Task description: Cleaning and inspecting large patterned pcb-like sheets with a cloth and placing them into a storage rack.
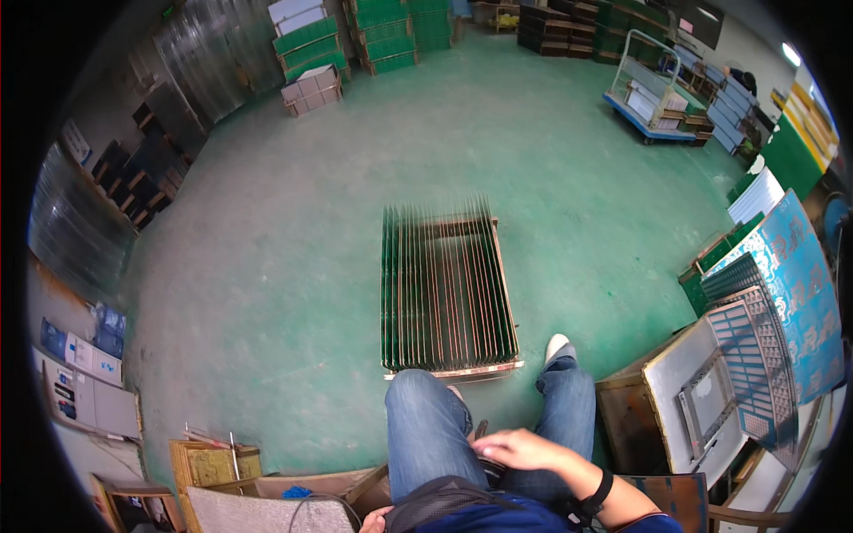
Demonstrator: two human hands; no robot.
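Note:
On the green floor in front of my knees stands a low wooden-framed rack [508, 298] packed with several thin upright panels [444, 302]. Neither hand touches it. Between my thighs my right hand [520, 449] hovers with its fingers loosely stretched out to the left. A small dark thing shows beside its fingertips, too unclear to name. I see nothing held in that hand. At the bottom edge, only part of my left hand [375, 520] shows beside a dark cloth at my lap; most of its fingers are hidden.
On the right, a wooden box stand [626, 413] bears a framed screen [711, 404], with a patterned blue panel [800, 284] behind. A grey-white board [267, 513] lies at lower left. Farther off are a blue-based trolley [649, 124], stacked green crates [386, 40] and dark crates [555, 35].

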